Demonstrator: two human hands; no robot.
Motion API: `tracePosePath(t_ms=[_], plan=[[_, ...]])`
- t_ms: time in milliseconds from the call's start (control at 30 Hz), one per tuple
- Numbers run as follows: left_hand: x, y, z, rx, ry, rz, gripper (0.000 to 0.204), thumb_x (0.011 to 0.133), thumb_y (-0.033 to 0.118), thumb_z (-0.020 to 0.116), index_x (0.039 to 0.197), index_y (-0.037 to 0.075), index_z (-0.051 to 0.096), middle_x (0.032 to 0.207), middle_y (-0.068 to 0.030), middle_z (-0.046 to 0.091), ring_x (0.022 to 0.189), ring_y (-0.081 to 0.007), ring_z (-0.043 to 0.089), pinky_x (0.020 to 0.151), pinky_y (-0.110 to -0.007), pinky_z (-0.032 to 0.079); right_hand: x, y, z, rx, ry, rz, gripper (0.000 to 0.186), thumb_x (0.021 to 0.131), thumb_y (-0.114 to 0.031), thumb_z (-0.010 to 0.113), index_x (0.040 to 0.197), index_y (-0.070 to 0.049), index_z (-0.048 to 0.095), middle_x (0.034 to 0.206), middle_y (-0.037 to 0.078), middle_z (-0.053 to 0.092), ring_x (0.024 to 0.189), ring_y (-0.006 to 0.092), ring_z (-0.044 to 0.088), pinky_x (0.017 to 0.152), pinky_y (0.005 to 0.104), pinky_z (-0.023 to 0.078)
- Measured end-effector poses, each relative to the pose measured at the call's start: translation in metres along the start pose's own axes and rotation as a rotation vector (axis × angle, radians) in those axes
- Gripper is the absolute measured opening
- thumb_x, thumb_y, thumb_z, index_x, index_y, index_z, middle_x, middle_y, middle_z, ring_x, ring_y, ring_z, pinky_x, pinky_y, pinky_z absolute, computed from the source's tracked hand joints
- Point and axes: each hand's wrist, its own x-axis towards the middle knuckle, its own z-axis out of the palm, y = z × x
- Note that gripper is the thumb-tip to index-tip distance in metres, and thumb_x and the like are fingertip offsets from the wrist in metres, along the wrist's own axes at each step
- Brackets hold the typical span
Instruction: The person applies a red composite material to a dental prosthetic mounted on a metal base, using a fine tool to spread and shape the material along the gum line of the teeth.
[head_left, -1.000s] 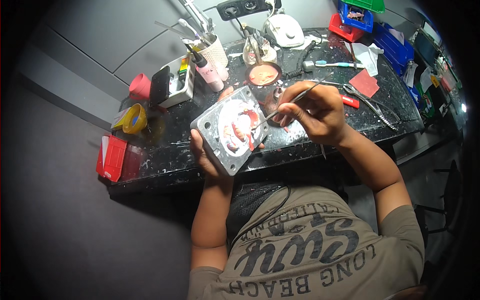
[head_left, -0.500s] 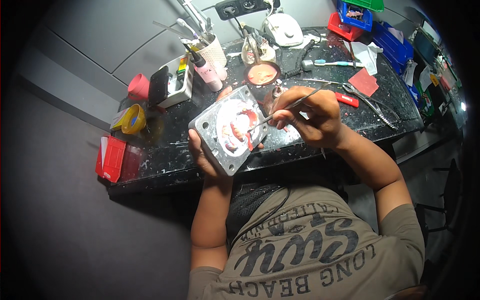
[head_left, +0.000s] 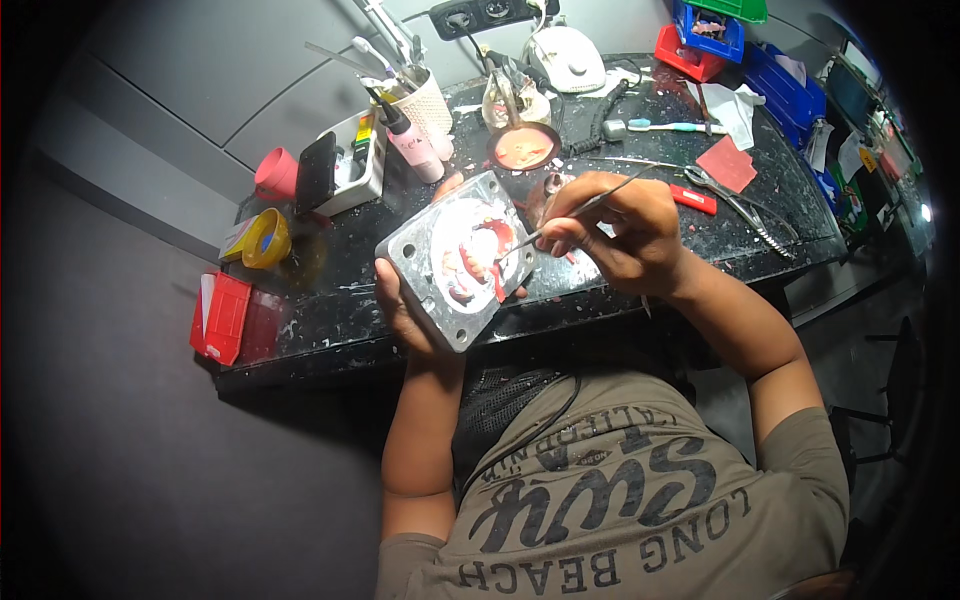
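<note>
Your dark speckled worktop (head_left: 600, 290) runs across the upper half of the frame, cluttered along its back edge. At centre frame you hold a grey square metal plate (head_left: 462, 258) tilted toward you, above the near edge of the worktop; a pink and red wax denture piece (head_left: 478, 255) sits in its middle. Your left hand (head_left: 405, 305) cups the plate from below, fingers curled up around its lower left edge, with a fingertip showing past the upper corner. Your right hand (head_left: 625, 240), just right of the plate, has its fingers pinched together on a thin metal instrument (head_left: 575, 212), whose tip touches the wax piece. Behind the plate, in the upper middle, stands a small round dish of orange wax (head_left: 523, 148). At upper left sit a white cup of tools (head_left: 428, 100), a pink cup (head_left: 276, 174) and a yellow tape roll (head_left: 262, 238). A red box (head_left: 222, 318) lies at the left edge of the worktop.
</note>
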Motion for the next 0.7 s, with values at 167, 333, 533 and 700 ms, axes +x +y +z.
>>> tracePosePath(t_ms=[167,333,533,700], plan=[[0.001,-0.001,0.001,-0.067,-0.028,0.001,0.127,0.088,0.084,0.059,0.165,-0.008,0.015,0.159,-0.0313,0.04,0.134,-0.05,0.057,0.078,-0.07,0.064,0.0,0.0,-0.001,-0.001,-0.026,-0.015,0.01,0.097,-0.001,0.077,0.103,0.004,0.072,0.089,0.01,0.075,0.074,0.0132,0.076,0.064,0.0258,0.061],[-0.002,0.0,0.001,-0.064,-0.04,0.004,0.118,0.093,0.075,0.061,0.166,-0.005,0.015,0.158,-0.0281,0.042,0.134,-0.0469,0.058,0.082,-0.069,0.064,0.0,0.0,-0.003,-0.034,-0.029,-0.036,0.01,0.096,-0.001,0.078,0.102,0.003,0.072,0.088,0.009,0.075,0.074,0.0134,0.076,0.064,0.026,0.06],[-0.003,0.0,-0.007,-0.324,-0.133,-0.049,0.117,0.096,0.077,0.056,0.167,-0.004,0.011,0.165,-0.0286,0.033,0.142,-0.0532,0.047,0.091,-0.083,0.05,0.0,0.0,-0.002,-0.057,0.025,-0.04,0.011,0.095,-0.001,0.079,0.102,0.003,0.072,0.087,0.009,0.075,0.073,0.013,0.075,0.063,0.0257,0.058],[0.0,-0.002,0.005,-0.21,-0.017,0.008,0.117,0.094,0.076,0.06,0.167,-0.004,0.016,0.159,-0.0289,0.041,0.138,-0.0474,0.055,0.085,-0.07,0.062,0.001,0.0,-0.003,-0.058,-0.011,-0.074,0.01,0.095,0.0,0.079,0.102,0.003,0.072,0.086,0.009,0.075,0.071,0.0126,0.075,0.063,0.0252,0.058]])
